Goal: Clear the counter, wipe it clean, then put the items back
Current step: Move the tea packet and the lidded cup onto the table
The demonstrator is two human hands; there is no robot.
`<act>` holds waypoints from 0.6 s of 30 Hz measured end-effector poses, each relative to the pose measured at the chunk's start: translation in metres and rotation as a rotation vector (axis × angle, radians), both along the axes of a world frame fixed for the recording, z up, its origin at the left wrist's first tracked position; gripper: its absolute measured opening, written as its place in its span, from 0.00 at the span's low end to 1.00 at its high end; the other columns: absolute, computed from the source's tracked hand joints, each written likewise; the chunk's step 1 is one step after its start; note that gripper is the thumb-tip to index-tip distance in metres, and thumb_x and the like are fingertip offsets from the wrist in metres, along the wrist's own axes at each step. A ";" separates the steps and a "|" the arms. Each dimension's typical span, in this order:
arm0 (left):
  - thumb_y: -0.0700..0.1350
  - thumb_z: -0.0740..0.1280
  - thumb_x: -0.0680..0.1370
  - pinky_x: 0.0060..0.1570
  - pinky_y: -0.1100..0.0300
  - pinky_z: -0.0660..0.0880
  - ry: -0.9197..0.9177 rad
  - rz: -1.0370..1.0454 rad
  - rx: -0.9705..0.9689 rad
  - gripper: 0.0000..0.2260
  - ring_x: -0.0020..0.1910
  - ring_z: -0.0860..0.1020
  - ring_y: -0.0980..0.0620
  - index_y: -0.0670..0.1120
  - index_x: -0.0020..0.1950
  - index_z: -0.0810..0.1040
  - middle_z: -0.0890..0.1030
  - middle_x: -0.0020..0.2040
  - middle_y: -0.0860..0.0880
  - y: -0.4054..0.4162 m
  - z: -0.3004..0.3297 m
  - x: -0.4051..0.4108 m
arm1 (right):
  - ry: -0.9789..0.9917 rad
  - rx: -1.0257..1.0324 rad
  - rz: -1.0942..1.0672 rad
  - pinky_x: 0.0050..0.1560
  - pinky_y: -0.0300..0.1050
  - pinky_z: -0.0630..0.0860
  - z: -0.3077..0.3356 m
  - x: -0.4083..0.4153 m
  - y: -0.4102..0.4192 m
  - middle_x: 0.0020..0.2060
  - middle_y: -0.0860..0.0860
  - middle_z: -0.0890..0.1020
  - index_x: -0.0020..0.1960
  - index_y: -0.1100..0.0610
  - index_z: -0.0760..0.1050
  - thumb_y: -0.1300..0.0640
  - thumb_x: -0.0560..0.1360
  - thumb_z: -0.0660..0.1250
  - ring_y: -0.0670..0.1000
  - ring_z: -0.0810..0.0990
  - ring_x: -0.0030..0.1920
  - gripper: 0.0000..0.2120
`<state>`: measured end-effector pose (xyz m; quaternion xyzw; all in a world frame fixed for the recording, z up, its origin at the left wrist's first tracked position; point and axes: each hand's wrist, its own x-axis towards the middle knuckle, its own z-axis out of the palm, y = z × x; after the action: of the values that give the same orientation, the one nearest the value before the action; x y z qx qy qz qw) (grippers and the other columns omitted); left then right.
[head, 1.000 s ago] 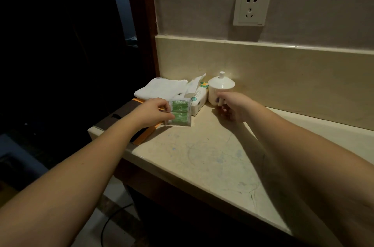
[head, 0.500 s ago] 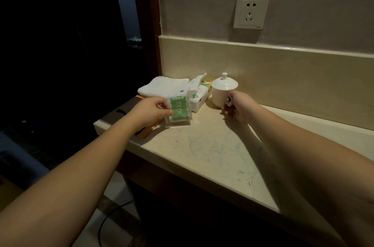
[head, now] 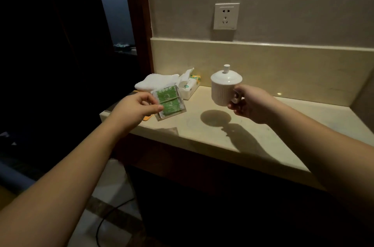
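Currently, at the left of the counter [head: 253, 131] a folded white towel [head: 156, 82] lies beside a tissue pack [head: 189, 88], both near the back wall. Your left hand [head: 134, 110] pinches a clear packet of green sachets [head: 169, 103] between thumb and forefinger; the packet is tilted, and whether its lower edge touches the stone cannot be told. An orange item [head: 146, 118] shows just under that hand, mostly hidden. Further right, your right hand [head: 250, 104] has its fingers curled through the handle of a white ribbed lidded cup [head: 225, 89], held upright and clear of the counter, its round shadow on the surface below. A wall socket [head: 226, 16] sits above the backsplash
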<state>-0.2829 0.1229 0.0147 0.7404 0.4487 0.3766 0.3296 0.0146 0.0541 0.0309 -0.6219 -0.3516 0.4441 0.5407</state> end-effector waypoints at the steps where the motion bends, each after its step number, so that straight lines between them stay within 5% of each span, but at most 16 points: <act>1: 0.46 0.76 0.71 0.47 0.45 0.76 -0.001 -0.012 -0.004 0.07 0.39 0.77 0.38 0.48 0.37 0.79 0.79 0.39 0.36 -0.011 -0.001 -0.005 | 0.002 -0.002 -0.003 0.34 0.41 0.72 0.001 -0.004 -0.016 0.38 0.56 0.74 0.44 0.59 0.68 0.55 0.80 0.57 0.52 0.77 0.37 0.09; 6: 0.44 0.76 0.71 0.45 0.54 0.70 -0.099 -0.082 -0.052 0.08 0.37 0.74 0.49 0.47 0.37 0.78 0.77 0.36 0.44 -0.072 -0.009 -0.031 | 0.034 -0.005 -0.019 0.32 0.41 0.75 -0.001 -0.027 -0.101 0.41 0.57 0.78 0.51 0.60 0.72 0.54 0.80 0.58 0.52 0.80 0.37 0.09; 14: 0.53 0.78 0.63 0.45 0.51 0.74 -0.121 -0.174 -0.081 0.11 0.41 0.78 0.44 0.50 0.35 0.79 0.80 0.43 0.43 -0.152 -0.023 -0.046 | 0.141 -0.043 -0.102 0.29 0.38 0.77 -0.019 -0.062 -0.218 0.42 0.58 0.79 0.54 0.60 0.73 0.52 0.81 0.58 0.50 0.80 0.36 0.12; 18: 0.46 0.75 0.69 0.56 0.47 0.76 -0.095 -0.265 -0.088 0.06 0.53 0.79 0.50 0.48 0.36 0.79 0.78 0.52 0.61 -0.174 -0.030 -0.040 | 0.166 -0.057 -0.145 0.30 0.38 0.77 -0.034 -0.068 -0.264 0.40 0.57 0.79 0.52 0.60 0.74 0.53 0.81 0.58 0.50 0.79 0.36 0.12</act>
<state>-0.3229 -0.0515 -0.0158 0.7593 0.3468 0.3444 0.4295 -0.0537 -0.2099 -0.0028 -0.6220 -0.2469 0.4638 0.5806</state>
